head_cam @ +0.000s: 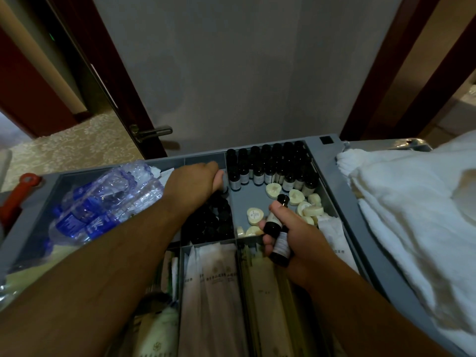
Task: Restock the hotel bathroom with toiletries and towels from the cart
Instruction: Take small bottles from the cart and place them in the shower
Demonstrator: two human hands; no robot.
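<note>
The person stands at the cart tray [332, 161], a grey organizer with several compartments, and collects toiletries. The right hand [291, 238] is closed around two small dark bottles [277, 234], held together over the compartment at the right side of the tray, where round soaps [313, 211] lie loose on the grey floor. More labelled bottles [270, 168] stand in rows at the far edge of this same compartment.

The left hand [198, 180] reaches into the middle compartment, at its far edge, above a group of dark capped bottles [210, 222]. The fingers curl downward and seem to close on one bottle, but the grip is mostly hidden, so I cannot tell if something is held.

Water bottles [103, 202] in plastic wrap fill the left part of the tray. Paper sachets [219, 284] lie along the near edge. White towels [412, 202] are stacked beyond the right edge.

I judge that the step is the picking of bottles, early in the task. The next move probably needs the left hand to lift one bottle straight up without knocking its neighbours, then soaps and towels must be taken.
</note>
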